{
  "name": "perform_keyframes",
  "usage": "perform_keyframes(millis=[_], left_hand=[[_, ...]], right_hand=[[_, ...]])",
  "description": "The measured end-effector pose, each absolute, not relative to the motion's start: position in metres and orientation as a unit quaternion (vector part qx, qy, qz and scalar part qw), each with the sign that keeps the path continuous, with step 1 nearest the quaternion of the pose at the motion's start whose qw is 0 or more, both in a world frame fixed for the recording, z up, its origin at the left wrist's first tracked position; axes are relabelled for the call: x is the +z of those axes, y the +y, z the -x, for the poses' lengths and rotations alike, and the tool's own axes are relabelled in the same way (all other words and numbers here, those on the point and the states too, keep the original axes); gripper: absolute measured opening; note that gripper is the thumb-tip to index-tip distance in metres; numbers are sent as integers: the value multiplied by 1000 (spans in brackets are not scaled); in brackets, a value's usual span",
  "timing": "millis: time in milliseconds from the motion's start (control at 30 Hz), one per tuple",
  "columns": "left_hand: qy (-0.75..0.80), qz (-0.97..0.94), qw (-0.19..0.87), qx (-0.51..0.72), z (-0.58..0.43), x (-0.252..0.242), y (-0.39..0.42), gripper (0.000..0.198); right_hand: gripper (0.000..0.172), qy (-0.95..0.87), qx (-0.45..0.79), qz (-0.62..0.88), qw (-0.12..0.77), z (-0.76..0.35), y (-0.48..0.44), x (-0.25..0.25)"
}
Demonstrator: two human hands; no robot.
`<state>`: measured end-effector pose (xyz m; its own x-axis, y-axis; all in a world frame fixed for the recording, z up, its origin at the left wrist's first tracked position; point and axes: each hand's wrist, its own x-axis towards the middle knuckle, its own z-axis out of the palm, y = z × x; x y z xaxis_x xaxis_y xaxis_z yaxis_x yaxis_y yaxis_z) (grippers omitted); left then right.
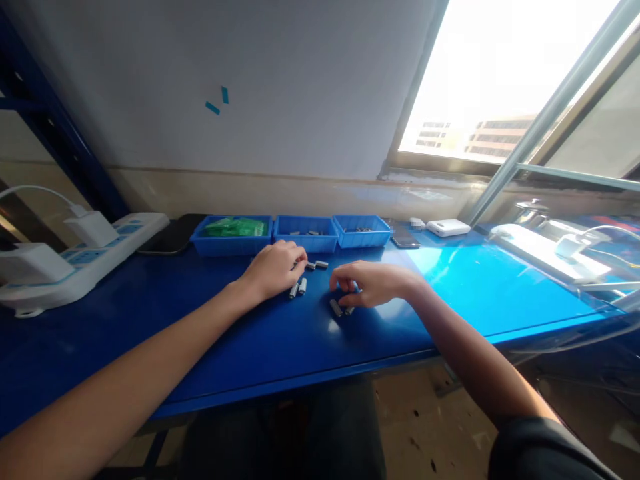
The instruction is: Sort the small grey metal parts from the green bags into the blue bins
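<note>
My left hand [278, 268] is over the blue tabletop in front of the bins, its fingers curled down and closed. Whatever sits between those fingertips is hidden. Close by lie small silver-grey pieces, short and bar-shaped: one [321, 265] just past the fingers and a pair [303, 287] below them. To the right, my right hand [373, 283] hovers with bent fingers and the thumb held apart from them; I see nothing in its grasp. Under its thumb rest another grey piece [335, 307] and one more [349, 311], partly covered.
Along the wall stand a blue bin [230, 247] with green packets and two blue bins [306, 244] [364, 239] with small grey parts. Power strips [95, 253] [550, 253] sit at both sides. A phone [404, 235] and white box [449, 228] lie back right.
</note>
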<state>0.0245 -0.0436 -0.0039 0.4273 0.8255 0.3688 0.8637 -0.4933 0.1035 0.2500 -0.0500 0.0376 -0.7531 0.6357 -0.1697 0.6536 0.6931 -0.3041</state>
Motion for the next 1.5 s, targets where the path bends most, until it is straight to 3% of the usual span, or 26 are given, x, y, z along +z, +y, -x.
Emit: perform_keyframes(millis=[133, 300, 467, 633, 733, 900, 967, 1100, 1233, 1367, 1500], left_hand=[[-521, 831, 44, -191, -17, -5, -38, 25], [-529, 831, 35, -168, -19, -9, -38, 28], [-554, 821, 11, -140, -17, -11, -37, 38], [-553, 822, -4, -135, -15, -14, -34, 42], [-536, 835, -9, -124, -9, -14, -29, 40], [-473, 873, -91, -73, 14, -2, -23, 40], [-491, 862, -102, -76, 22, 3, -22, 39], [-520, 840, -102, -114, 31, 5, -21, 38], [-510, 833, -144, -159, 30, 2, -20, 38], [-504, 809, -179, -243, 23, 2, -22, 43], [-454, 740, -297, -397, 15, 6, -27, 59]], right_hand=[[30, 920, -169, -351, 46, -249, -47, 33], [22, 916, -124, -382, -15, -257, -45, 39], [18, 891, -152, -422, 72, -273, -47, 42], [14, 907, -141, -394, 37, -269, -42, 26], [14, 925, -112, -359, -52, -262, -38, 23], [16, 832, 41, -369, -413, -269, -13, 41], [19, 767, 107, -425, -468, -275, 5, 46], [22, 787, 119, -486, -361, -269, 28, 40], [24, 875, 62, -401, -266, -234, 14, 25], [28, 909, 22, -326, -257, -197, -6, 14], [29, 908, -4, -287, -306, -184, -12, 5]])
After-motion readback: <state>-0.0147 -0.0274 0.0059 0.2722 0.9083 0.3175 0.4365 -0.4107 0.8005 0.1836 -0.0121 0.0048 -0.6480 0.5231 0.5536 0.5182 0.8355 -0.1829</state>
